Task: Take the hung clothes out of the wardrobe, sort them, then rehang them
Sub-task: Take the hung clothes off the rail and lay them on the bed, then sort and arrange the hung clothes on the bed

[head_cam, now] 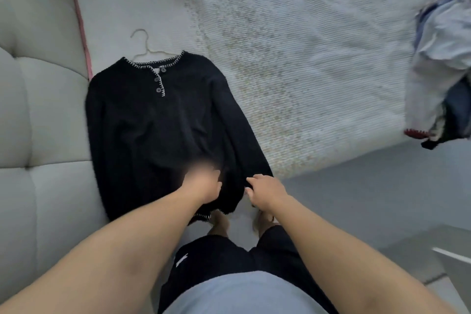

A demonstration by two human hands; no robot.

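Head view shows the black sweater [163, 120] on its hanger [145, 46] along the bed's [293, 71] left edge. Both the left hand [204, 186] and right hand [265, 192] pinch its hem. Soft and limp, it probably lifts best by the hanger hook.

White textured blanket [293, 58] on bed; padded headboard [38, 109] left.

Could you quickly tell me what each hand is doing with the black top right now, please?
Left hand: on the black top near its hem; blurred, grip cannot be told.
Right hand: fingers curled, gripping the top's lower right edge.
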